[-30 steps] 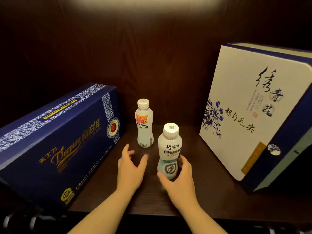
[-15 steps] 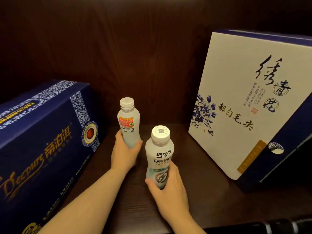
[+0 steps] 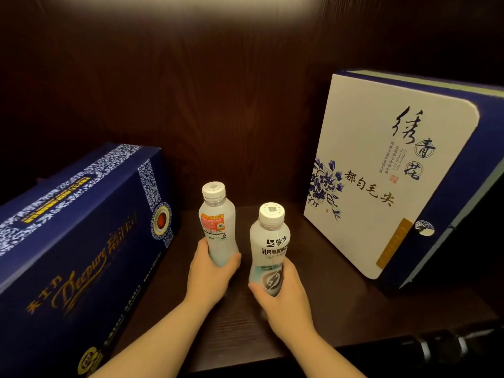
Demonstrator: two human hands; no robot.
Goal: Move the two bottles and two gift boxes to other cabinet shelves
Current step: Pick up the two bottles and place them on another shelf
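Note:
Two white drink bottles with white caps are upright in the middle of a dark wooden cabinet shelf (image 3: 327,290). My left hand (image 3: 210,274) is wrapped around the lower part of the bottle with the orange label (image 3: 216,227). My right hand (image 3: 283,293) grips the base of the nearer bottle with the black lettering (image 3: 270,246). A long dark blue gift box (image 3: 76,241) with gold script lies at the left. A white gift box (image 3: 387,170) with blue flowers and black calligraphy leans upright at the right.
The cabinet's dark wood back wall (image 3: 218,105) stands close behind the bottles. The shelf's front edge runs along the bottom, with dark metal fittings (image 3: 441,347) at the lower right. A gap of shelf separates each box from the bottles.
Both hands went from open beside the bottles to closed around them. The bottles now appear lifted and drawn a little toward me.

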